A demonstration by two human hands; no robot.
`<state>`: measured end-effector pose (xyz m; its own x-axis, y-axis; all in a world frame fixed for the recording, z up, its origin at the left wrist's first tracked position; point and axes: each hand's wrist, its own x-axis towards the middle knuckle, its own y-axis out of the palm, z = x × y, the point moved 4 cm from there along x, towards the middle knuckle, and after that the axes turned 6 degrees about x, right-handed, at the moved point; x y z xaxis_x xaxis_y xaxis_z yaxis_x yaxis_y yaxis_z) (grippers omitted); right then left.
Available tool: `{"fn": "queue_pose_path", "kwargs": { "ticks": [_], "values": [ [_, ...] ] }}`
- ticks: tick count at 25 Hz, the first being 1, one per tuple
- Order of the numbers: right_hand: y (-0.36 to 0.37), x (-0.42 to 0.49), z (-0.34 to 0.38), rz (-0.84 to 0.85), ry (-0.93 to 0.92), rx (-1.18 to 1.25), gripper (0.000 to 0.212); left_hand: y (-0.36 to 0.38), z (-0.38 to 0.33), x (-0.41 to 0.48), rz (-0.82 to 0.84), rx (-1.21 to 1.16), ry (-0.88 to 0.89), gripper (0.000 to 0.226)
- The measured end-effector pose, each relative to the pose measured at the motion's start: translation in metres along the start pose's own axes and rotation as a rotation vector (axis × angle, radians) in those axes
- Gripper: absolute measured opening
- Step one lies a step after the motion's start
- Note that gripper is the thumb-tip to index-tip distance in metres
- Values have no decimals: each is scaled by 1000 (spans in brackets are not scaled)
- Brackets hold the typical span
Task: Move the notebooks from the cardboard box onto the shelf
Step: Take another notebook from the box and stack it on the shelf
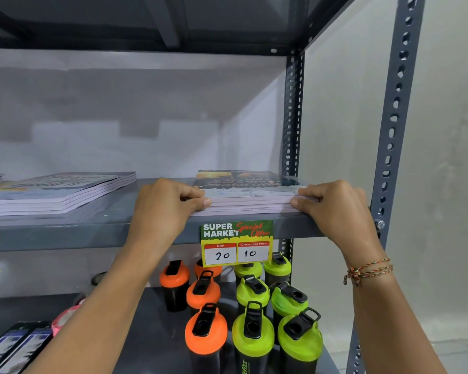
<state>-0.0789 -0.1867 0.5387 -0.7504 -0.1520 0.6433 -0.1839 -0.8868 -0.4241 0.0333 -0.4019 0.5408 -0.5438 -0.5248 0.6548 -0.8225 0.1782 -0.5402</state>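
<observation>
A stack of notebooks with dark printed covers and pale page edges lies on the grey metal shelf, at its right end by the front edge. My left hand grips the stack's left front corner, fingers on top and thumb against the page edges. At the right front corner my right hand holds it the same way. A second stack of notebooks rests further left on the same shelf. The cardboard box is out of view.
A "Super Market" price tag hangs from the shelf edge below the stack. On the lower shelf stand orange-lidded bottles and green-lidded bottles. Perforated grey uprights frame the right side, with a plain wall behind.
</observation>
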Motion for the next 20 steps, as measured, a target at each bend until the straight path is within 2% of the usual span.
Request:
{"fn": "queue_pose_path", "kwargs": {
  "ticks": [9, 20],
  "values": [
    [2, -1, 4, 0, 39, -36, 31, 0, -1, 1, 71, 17, 6, 35],
    [-2, -8, -4, -62, 22, 51, 30, -4, 1, -4, 38, 35, 1, 35]
  ]
}}
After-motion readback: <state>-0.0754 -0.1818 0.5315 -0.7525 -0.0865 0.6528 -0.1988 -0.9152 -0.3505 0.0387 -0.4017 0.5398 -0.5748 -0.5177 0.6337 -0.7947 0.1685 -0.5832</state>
